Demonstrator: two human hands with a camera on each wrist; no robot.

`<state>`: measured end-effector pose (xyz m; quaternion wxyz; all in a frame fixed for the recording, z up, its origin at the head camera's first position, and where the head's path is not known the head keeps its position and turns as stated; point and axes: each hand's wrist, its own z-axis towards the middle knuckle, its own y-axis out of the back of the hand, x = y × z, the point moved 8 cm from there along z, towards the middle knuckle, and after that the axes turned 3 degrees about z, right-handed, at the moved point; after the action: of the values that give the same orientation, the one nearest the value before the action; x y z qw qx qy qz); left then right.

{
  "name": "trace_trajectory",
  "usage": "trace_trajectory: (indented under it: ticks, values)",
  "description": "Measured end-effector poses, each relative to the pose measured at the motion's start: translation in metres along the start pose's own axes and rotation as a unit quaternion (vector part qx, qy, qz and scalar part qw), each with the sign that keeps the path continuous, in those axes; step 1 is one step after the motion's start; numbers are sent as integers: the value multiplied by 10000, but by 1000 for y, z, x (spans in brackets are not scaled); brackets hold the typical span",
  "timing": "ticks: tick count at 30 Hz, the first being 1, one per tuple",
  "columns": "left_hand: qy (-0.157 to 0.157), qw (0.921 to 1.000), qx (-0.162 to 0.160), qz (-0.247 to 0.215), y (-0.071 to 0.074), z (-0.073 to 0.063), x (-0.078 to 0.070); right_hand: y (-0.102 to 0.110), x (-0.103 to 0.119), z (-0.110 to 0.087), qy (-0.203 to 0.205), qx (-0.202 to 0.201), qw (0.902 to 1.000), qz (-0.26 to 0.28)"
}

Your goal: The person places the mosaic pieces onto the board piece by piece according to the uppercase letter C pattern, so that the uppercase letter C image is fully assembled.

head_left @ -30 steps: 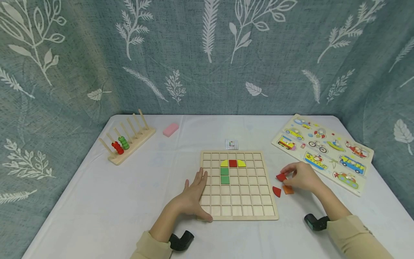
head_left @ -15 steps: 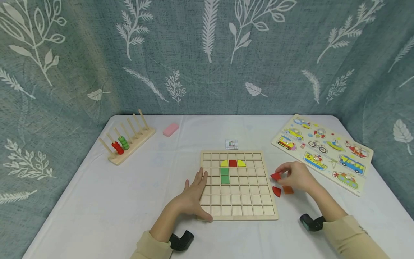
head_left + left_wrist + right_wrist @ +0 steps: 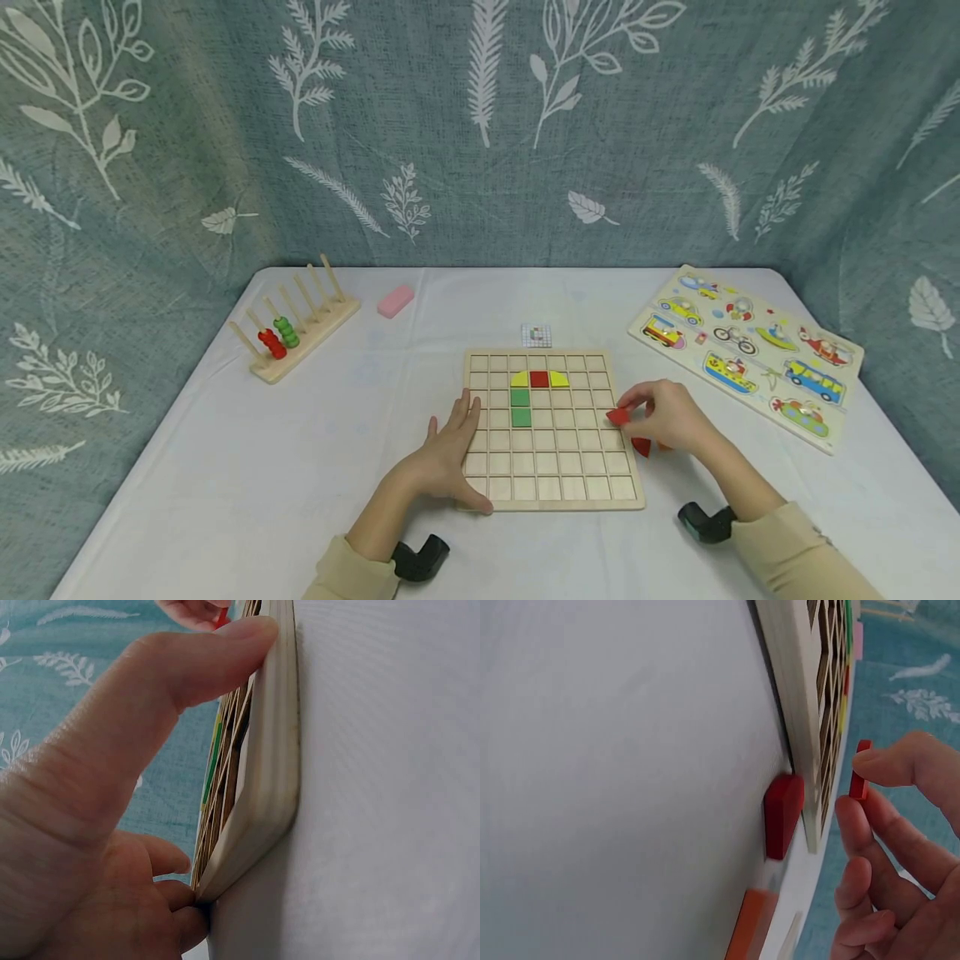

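A wooden grid board (image 3: 555, 490) lies on the white table, its cells holding two yellow quarter-round tiles (image 3: 558, 379), a red square tile (image 3: 539, 379) and two green square tiles (image 3: 521, 407). My left hand (image 3: 441, 460) rests with spread fingers along the board's left side, the thumb on its front corner. Over the board's right edge, my right hand (image 3: 667, 414) pinches a red quarter-round tile (image 3: 618, 417) between thumb and fingertips; the right wrist view shows it held edge-on. Below that hand lie another red quarter-round tile (image 3: 784, 817) and an orange tile (image 3: 751, 924), partly hidden in the head view.
Behind the board lies a small printed grid card (image 3: 536, 335). A peg rack (image 3: 311, 337) with red and green beads stands at the back left, near a pink block (image 3: 395, 301). A vehicle puzzle board (image 3: 750, 354) lies at the back right. A patterned curtain (image 3: 480, 200) hangs behind.
My right hand has carried the red quarter-round tile leftward, from beside the loose tiles to over the board's right edge. The left hand has stayed still.
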<state>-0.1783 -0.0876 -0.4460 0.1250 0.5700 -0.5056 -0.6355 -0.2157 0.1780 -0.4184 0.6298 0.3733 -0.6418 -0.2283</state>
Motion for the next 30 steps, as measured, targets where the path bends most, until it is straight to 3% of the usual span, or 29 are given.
trace_trajectory:
  ticks: [15,30]
  values:
    - [-7,10000,7,14,-1,0,0,-24,28,0,531,19,9985,156]
    - [26,10000,18,26,0,0,0,-45,49,1,771,187,9965,278]
